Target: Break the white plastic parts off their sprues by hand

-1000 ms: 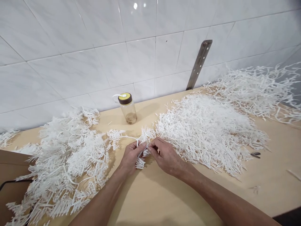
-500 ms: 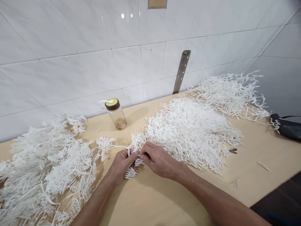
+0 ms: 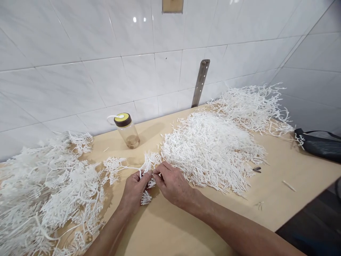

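Note:
My left hand (image 3: pixel 135 190) is closed around a branched cluster of thin white plastic pieces (image 3: pixel 146 197), with its tips sticking out below and above my fingers. A thin white strand links this cluster to another tuft (image 3: pixel 113 168) on the left. My right hand (image 3: pixel 173 181) meets the left one, thumb and forefinger pinched at the cluster; what exactly sits between those fingertips is too small to make out. Just beyond my right hand lies a heap of short loose white pieces (image 3: pixel 210 149). A big tangle of branched white clusters (image 3: pixel 50 192) spreads on the left.
A clear bottle with a yellow and dark lid (image 3: pixel 127 131) stands at the back. More branched white pieces (image 3: pixel 250 106) lie back right, near a black bag (image 3: pixel 319 144). A perforated metal strip (image 3: pixel 200 83) rises against the tiled wall. A small dark object (image 3: pixel 257 170) lies beside the heap.
The view has shifted slightly, so everything sits a little further left. My hands stay together at the cluster, with the right fingers still pinched; less of the cluster shows below my left hand.

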### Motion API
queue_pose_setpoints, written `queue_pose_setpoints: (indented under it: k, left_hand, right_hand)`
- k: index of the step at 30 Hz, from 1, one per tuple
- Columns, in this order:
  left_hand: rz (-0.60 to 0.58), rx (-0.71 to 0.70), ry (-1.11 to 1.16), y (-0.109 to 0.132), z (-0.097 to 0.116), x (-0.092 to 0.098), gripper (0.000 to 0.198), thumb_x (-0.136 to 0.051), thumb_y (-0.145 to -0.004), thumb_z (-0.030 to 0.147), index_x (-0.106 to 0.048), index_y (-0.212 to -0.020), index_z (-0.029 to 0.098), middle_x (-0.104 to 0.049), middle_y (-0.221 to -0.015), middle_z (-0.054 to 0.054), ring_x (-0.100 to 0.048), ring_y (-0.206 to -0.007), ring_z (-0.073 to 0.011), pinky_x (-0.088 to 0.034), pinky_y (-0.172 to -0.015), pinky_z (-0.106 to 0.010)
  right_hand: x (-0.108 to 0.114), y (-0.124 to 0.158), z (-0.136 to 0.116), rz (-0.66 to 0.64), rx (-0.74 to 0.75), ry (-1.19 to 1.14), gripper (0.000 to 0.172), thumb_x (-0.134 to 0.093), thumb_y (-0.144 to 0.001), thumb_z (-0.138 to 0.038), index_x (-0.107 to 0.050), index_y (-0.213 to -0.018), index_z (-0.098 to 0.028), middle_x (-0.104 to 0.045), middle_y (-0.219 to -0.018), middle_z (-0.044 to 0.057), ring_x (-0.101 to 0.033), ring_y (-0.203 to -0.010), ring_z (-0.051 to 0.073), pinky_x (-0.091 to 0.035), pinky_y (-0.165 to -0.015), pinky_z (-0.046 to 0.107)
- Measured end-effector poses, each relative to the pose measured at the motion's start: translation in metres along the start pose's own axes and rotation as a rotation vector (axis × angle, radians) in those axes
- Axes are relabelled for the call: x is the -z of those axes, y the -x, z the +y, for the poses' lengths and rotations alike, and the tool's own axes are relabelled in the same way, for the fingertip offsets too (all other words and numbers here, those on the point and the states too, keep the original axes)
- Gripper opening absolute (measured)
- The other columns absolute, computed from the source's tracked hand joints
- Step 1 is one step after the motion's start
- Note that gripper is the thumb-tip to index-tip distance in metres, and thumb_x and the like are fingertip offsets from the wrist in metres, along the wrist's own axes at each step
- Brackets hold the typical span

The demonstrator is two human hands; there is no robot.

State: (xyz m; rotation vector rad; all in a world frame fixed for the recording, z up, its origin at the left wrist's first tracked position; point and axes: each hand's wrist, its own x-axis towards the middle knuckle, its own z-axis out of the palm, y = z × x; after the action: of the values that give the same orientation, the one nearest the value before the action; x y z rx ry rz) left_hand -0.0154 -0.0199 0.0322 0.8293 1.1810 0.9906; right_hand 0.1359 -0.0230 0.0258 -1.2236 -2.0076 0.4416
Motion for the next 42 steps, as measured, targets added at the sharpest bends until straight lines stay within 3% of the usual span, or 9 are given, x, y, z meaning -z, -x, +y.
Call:
queue_pose_setpoints:
  k: [6,12,15,22,31,36,42]
  left_hand:
    - [0.100,-0.053,-0.092,0.002,-0.002,-0.003,0.041,-0.080,-0.065,0.051,-0.061,-0.071,0.015,-0.058,-0.059,0.002,-0.048,-0.054,-0.0115,-0.037,-0.050,-0.022]
    - [0.265,-0.263,-0.370,0.003,-0.012,-0.001,0.043,-0.073,-0.071,0.056,-0.056,-0.062,0.017,-0.051,-0.054,0.003,-0.045,-0.052,-0.0113,-0.036,-0.049,-0.022]
    - [0.226,-0.319,-0.409,0.002,-0.010,0.001,0.045,-0.072,-0.072,0.057,-0.052,-0.058,0.019,-0.046,-0.050,0.004,-0.040,-0.050,-0.0104,-0.032,-0.047,-0.022]
    - [0.125,-0.279,-0.444,-0.002,-0.003,0.003,0.052,-0.070,-0.071,0.063,-0.051,-0.050,0.019,-0.048,-0.044,0.001,-0.042,-0.045,-0.0117,-0.031,-0.046,-0.023]
    - [-0.106,0.016,-0.318,-0.002,0.009,0.014,0.053,-0.072,-0.072,0.063,-0.052,-0.053,0.017,-0.048,-0.045,0.002,-0.037,-0.040,-0.0089,-0.024,-0.040,-0.022]
    - [-0.061,0.037,-0.307,-0.004,0.008,0.015,0.054,-0.076,-0.066,0.063,-0.051,-0.053,0.017,-0.047,-0.045,0.003,-0.036,-0.039,-0.0080,-0.024,-0.040,-0.021]
    - [0.115,-0.189,-0.431,-0.004,-0.003,0.007,0.053,-0.074,-0.067,0.062,-0.050,-0.050,0.019,-0.046,-0.045,0.003,-0.040,-0.046,-0.0111,-0.029,-0.046,-0.023]
  right_hand:
    - [-0.003,0.000,-0.003,-0.014,-0.042,0.040,0.015,-0.048,-0.095,-0.014,-0.057,-0.083,-0.018,-0.060,-0.082,0.004,-0.055,-0.072,0.016,-0.039,-0.064,0.028]
    - [-0.002,-0.001,-0.005,-0.054,-0.194,-0.038,0.015,-0.052,-0.092,-0.015,-0.055,-0.078,-0.018,-0.060,-0.080,0.002,-0.055,-0.072,0.015,-0.038,-0.066,0.028]
    - [-0.002,0.000,-0.002,-0.033,-0.151,-0.048,0.012,-0.052,-0.090,-0.013,-0.055,-0.080,-0.018,-0.060,-0.082,0.002,-0.054,-0.072,0.014,-0.037,-0.066,0.027]
    - [0.000,0.002,0.002,-0.024,0.017,0.004,0.016,-0.048,-0.093,-0.013,-0.057,-0.081,-0.018,-0.060,-0.083,0.004,-0.054,-0.073,0.015,-0.041,-0.065,0.028]
    - [0.003,0.001,0.002,-0.014,0.150,0.059,0.016,-0.049,-0.093,-0.011,-0.057,-0.081,-0.018,-0.062,-0.082,0.004,-0.057,-0.073,0.015,-0.044,-0.065,0.027]
    - [0.005,0.000,0.001,-0.012,0.154,0.078,0.017,-0.049,-0.094,-0.012,-0.057,-0.081,-0.018,-0.062,-0.081,0.004,-0.057,-0.072,0.015,-0.044,-0.064,0.027]
    - [-0.002,0.002,0.003,-0.040,0.085,0.135,0.018,-0.049,-0.095,-0.013,-0.058,-0.079,-0.017,-0.062,-0.080,0.005,-0.057,-0.072,0.016,-0.042,-0.063,0.028]
